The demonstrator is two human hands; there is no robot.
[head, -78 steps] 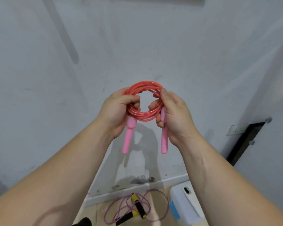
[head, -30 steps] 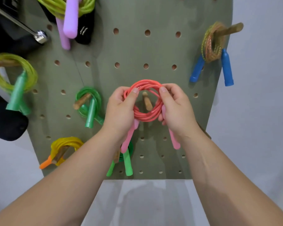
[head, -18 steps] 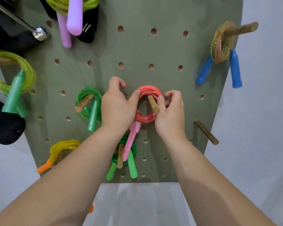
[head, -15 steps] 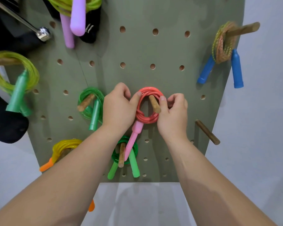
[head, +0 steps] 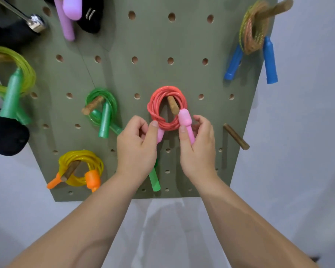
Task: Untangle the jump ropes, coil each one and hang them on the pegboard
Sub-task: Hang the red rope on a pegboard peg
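Observation:
A coiled red jump rope (head: 156,109) with pink handles hangs on a wooden peg (head: 173,105) in the middle of the green pegboard (head: 153,45). My left hand (head: 136,149) pinches the left pink handle (head: 160,135) just below the coil, thumb against the rope's lower edge. My right hand (head: 198,149) holds the right pink handle (head: 186,123) between thumb and fingers. Both handles point downward.
Other coiled ropes hang on pegs: green (head: 103,111), yellow with orange handles (head: 79,169), yellow-green with green handles (head: 14,82), a speckled one with blue handles (head: 252,39). A bare wooden peg (head: 236,136) sticks out at the right. Black items hang at the far left.
The coil has been slipped over the middle peg and hangs there. Both hands slid down from the coil's sides to the pink handles below it.

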